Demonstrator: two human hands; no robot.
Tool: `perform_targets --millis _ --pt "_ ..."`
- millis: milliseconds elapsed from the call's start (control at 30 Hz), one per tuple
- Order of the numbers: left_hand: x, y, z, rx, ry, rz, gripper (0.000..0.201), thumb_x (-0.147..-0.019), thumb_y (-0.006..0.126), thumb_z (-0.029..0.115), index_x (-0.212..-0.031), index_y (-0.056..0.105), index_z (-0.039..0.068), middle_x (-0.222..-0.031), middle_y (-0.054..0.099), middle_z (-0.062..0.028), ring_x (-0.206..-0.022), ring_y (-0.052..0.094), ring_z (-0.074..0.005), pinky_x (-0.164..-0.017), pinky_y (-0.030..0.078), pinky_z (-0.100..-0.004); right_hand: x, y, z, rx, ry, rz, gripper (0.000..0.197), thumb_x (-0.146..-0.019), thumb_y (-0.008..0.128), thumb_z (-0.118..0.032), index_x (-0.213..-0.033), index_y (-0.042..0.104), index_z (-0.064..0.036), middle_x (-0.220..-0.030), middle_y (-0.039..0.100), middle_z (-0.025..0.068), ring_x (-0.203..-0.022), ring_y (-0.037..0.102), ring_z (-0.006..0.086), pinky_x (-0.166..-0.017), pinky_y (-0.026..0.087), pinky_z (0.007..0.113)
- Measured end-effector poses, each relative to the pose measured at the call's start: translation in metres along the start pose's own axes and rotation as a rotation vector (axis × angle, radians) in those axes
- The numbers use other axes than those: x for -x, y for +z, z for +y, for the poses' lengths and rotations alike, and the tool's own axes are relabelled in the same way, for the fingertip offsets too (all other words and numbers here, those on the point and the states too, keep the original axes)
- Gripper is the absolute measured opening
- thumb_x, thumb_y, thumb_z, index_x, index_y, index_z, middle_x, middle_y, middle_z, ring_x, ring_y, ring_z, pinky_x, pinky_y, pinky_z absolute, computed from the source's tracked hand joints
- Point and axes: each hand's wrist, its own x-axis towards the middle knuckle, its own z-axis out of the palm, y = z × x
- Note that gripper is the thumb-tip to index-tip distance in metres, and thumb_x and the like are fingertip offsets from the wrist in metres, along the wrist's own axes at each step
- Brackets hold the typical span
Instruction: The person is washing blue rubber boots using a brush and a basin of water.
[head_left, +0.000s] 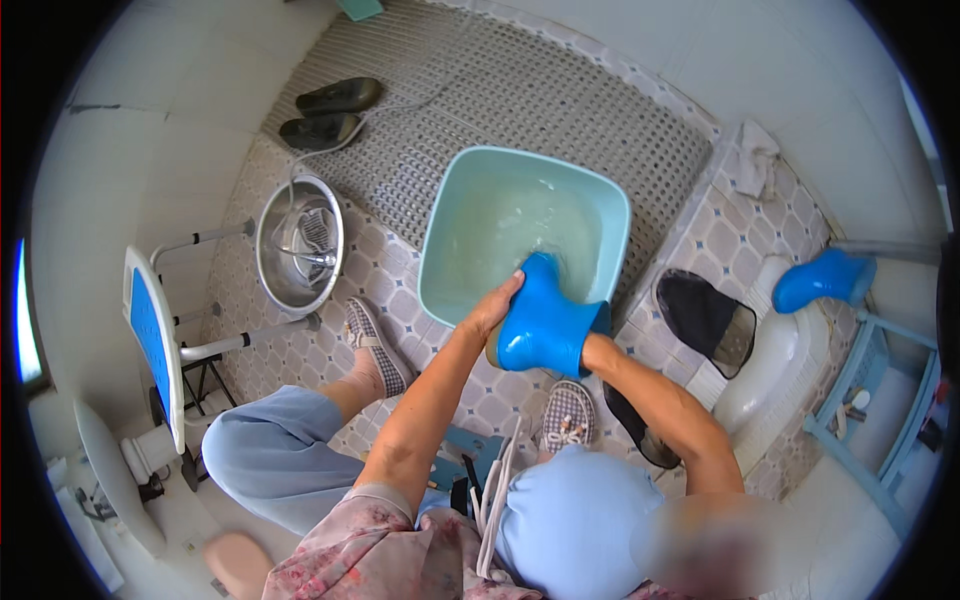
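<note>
A blue rubber boot is tilted over the near edge of a pale green basin, its toe dipping into cloudy water. My left hand grips the boot along its side by the sole, some fingers hidden behind it. Into the boot's opening goes my right hand; only the wrist shows, so its fingers cannot be seen. The matching blue boot lies on its side at the right, by the white squat toilet.
Black slippers lie right of the basin. A metal bowl holding a shower head stands at the left, near a blue-seated folding chair. Beyond the basin, a grey perforated mat bears dark shoes. A light-blue shelf stands right.
</note>
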Motion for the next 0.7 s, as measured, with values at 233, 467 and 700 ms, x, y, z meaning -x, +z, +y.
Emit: perform_targets --millis 233,467,700 --pt "0.006 0.008 0.018 -0.065 -0.081 0.058 0.074 -0.098 0.049 0.052 -0.14 0.042 -0.008 -0.132 0.056 -0.0242 -0.112 0.062 -0.0295 -0.1 0.05 -0.0373 0.0 -0.01 0.016 -0.135 0.056 -0.05 0.016 -0.09 0.054 -0.016 -0.093 0.063 -0.0022 -0.076 0.062 0.0031 -0.068 0.057 0.0157 -0.064 0.046 0.031" --pt "0.03 -0.003 0.06 -0.17 -0.248 0.033 0.067 -0.101 0.046 0.05 -0.142 0.043 -0.003 -0.137 0.053 -0.0213 -0.118 0.06 -0.0284 -0.104 0.047 -0.0387 0.049 0.003 0.041 -0.195 0.067 -0.074 0.016 -0.09 0.054 -0.015 -0.092 0.063 -0.0023 -0.075 0.062 0.0022 -0.067 0.057 0.015 -0.063 0.046 0.031" --pt "0.032 -0.044 0.066 0.379 0.269 -0.314 0.085 -0.095 0.037 0.068 -0.144 0.042 -0.001 -0.137 0.054 -0.0244 -0.134 0.044 -0.0339 -0.112 0.036 -0.0478 0.019 -0.009 0.023 -0.865 -0.096 0.315 0.015 -0.097 0.057 -0.021 -0.087 0.059 -0.011 -0.063 0.043 -0.0072 -0.051 0.037 0.0028 -0.044 0.028 0.021"
